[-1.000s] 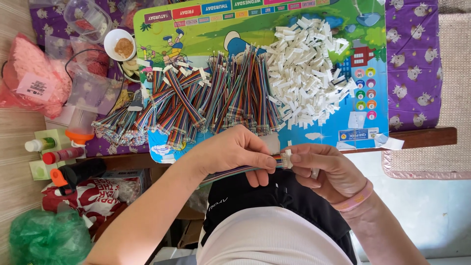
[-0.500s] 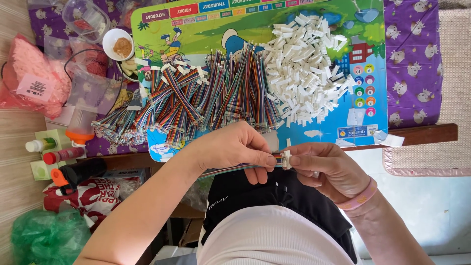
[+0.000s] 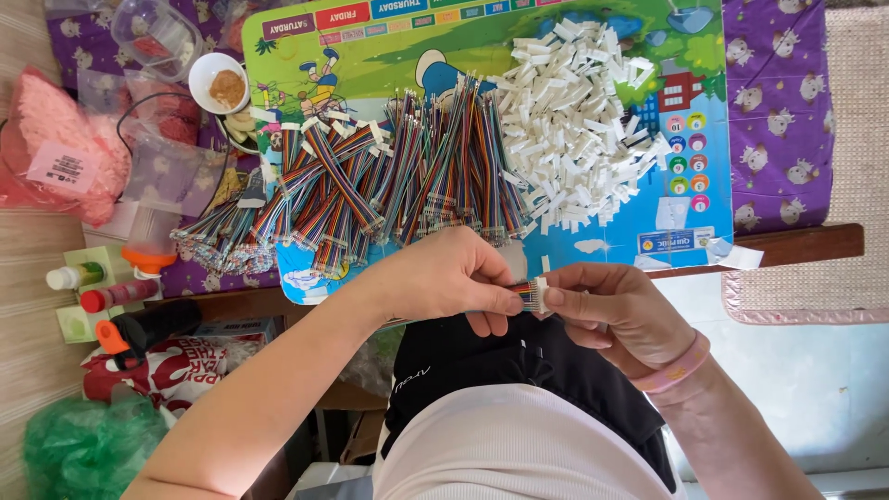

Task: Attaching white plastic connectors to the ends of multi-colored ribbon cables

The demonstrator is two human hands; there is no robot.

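Purple cloth covers my desk (image 3: 778,111), a bright cartoon mat (image 3: 389,46) laid on top. Rainbow ribbon cables (image 3: 389,185) heaped mid-mat, white connectors (image 3: 574,120) piled beside them. Below the desk edge, my left hand (image 3: 444,278) pinches one ribbon cable (image 3: 526,294) tight; my right hand (image 3: 611,310) has its grip closed on the small white connector (image 3: 541,294) at the cable's end.

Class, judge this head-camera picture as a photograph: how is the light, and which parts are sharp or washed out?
Head view: even daylight, soft shadows. The white connector pile is bright, nearly washed out. The ribbon cables look sharp, as do the left hand and right hand. No obvious motion blur.
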